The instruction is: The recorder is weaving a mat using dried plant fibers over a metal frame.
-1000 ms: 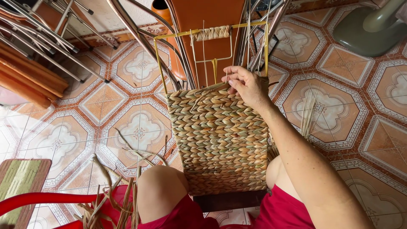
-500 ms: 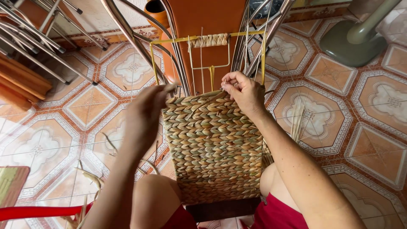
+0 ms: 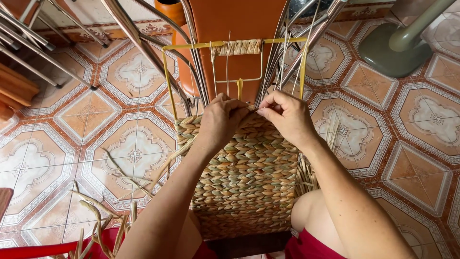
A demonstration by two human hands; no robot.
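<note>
Loose dried rush strands [image 3: 103, 225] lay on the patterned tiled floor [image 3: 62, 153] nearest the knees. The woven straw-coloured panel [image 3: 244, 172] rose from the lap up a yellow wire frame [image 3: 167, 76]. At its top edge, left hand [image 3: 221, 120] and right hand [image 3: 287, 117] met, fingers pinched shut on the working strand, wrists bent inward. Judgement: even tension and tight packing against the previous row would serve best.

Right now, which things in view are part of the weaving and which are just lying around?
In use:
- left hand and right hand, both at the top edge of the woven panel
- yellow wire frame that the panel is built on
- loose straw beside the left knee

Lying about:
- metal chair legs
- fan base
- orange vase
</note>
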